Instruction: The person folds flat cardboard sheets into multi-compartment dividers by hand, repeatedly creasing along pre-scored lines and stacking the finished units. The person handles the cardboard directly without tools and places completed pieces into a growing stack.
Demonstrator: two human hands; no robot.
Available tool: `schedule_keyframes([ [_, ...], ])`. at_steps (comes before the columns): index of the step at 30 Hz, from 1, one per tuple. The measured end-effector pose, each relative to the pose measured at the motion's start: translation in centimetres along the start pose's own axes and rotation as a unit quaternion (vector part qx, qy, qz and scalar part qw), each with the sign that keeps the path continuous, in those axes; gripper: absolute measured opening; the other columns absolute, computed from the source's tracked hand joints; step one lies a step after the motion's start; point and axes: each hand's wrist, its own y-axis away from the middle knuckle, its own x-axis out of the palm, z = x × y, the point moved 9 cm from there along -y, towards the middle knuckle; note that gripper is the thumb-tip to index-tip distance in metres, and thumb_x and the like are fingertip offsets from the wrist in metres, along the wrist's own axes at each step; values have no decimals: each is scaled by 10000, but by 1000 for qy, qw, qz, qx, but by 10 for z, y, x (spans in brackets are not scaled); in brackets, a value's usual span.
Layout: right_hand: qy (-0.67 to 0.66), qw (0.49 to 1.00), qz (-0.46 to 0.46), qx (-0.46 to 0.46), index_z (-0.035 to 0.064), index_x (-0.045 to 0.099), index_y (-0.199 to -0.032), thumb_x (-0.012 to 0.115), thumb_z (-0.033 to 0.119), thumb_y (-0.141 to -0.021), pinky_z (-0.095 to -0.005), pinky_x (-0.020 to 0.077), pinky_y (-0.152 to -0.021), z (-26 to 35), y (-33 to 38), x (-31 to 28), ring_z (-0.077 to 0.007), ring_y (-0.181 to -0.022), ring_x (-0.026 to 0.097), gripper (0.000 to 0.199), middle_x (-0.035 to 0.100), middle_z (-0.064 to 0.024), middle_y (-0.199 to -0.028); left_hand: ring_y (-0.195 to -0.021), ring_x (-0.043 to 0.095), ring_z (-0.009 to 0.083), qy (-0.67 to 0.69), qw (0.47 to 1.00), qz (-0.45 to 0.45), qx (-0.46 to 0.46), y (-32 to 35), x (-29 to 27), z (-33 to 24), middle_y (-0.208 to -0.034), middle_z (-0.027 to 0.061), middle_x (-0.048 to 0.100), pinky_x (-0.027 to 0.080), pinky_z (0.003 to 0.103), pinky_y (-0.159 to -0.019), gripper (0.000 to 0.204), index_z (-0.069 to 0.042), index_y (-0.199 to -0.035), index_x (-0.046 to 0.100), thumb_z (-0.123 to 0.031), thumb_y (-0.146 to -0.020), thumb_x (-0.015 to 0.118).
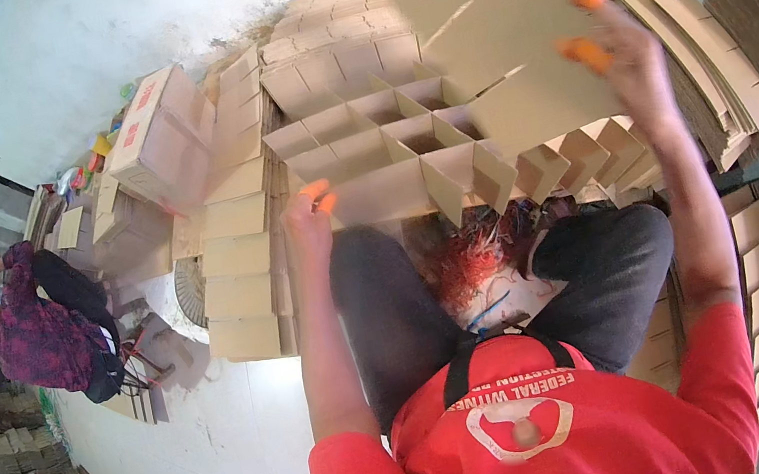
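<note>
In my right hand is a large slotted cardboard sheet, raised and tilted over the right side of a cardboard divider grid. Orange covers sit on the fingertips of both hands, and the right fingers grip the sheet's right edge. My left hand pinches the near left end of the grid. Strips cross in the grid to form open square cells, and several upright pieces fan out at its right end. The sheet hides part of the grid's far right side.
Stacked slotted cardboard stands left of the grid, with more piles behind. A closed carton is farther left. Upright sheets lean at the right. Another person sits at the far left. Red shreds lie between my legs.
</note>
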Motion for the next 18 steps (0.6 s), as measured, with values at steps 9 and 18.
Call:
schedule_keyframes([
  [9,-75,979,187,-20,-6,608,-1178,599,-56,-821,-365,537,-673,52,-5,142,-333,-746,687,360,654,-277,-876,-815,679,224,40,998,18,41,-8,16,-6,-925,149,717,530,319,-728,229,-17,-969,722,-8,-743,755],
  [18,-50,982,179,-45,-66,598,-985,597,-70,-765,-439,527,-677,59,-11,191,-441,-812,646,220,631,-295,-831,-728,682,225,29,998,4,55,-9,15,-6,-846,147,718,535,317,-691,167,-7,-898,725,-12,-735,758],
])
